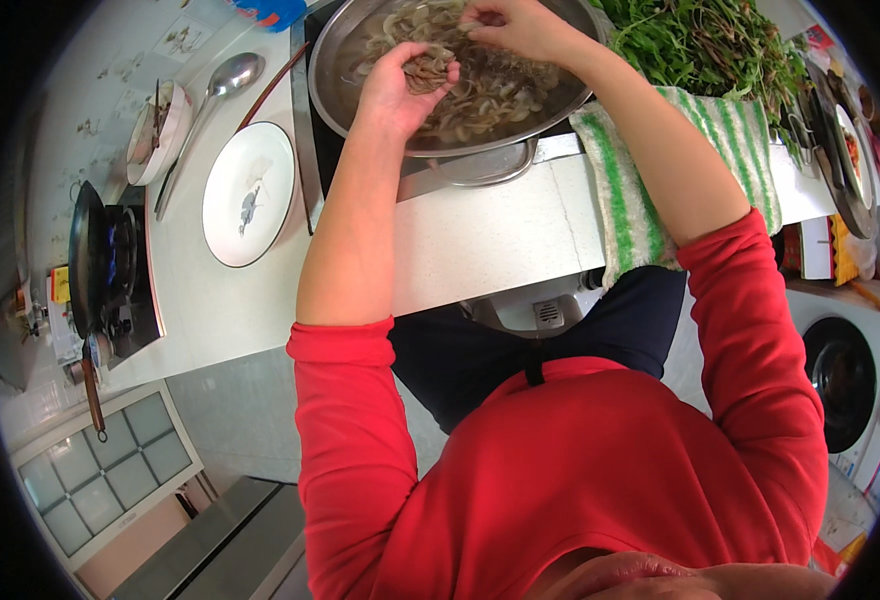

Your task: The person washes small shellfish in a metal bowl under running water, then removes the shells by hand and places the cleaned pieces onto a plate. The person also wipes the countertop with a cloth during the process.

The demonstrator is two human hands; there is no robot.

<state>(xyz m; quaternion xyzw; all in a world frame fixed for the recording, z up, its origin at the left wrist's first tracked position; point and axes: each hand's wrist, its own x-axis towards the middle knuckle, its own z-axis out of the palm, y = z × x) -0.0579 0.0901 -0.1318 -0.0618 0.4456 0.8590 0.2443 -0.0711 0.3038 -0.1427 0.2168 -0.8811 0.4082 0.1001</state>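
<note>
A wide metal basin point(325, 112) in front of me holds cloudy water and many raw, greyish shrimp point(477, 112). Over its left side, my left hand point(399, 94) is cupped palm up around a few shrimp point(429, 71). My right hand point(519, 30) hangs above the far right part of the basin, thumb and fingertips drawn together. Whether anything small is pinched there is not clear. A looped metal handle point(489, 176) sticks out from the basin's near side.
A white plate point(249, 195), a metal ladle point(236, 73) and a white bowl point(159, 135) are on the left counter. Farther left, a wok point(89, 259) sits over a lit blue flame. Leafy greens point(691, 49) and a green-striped towel point(717, 120) lie to the right.
</note>
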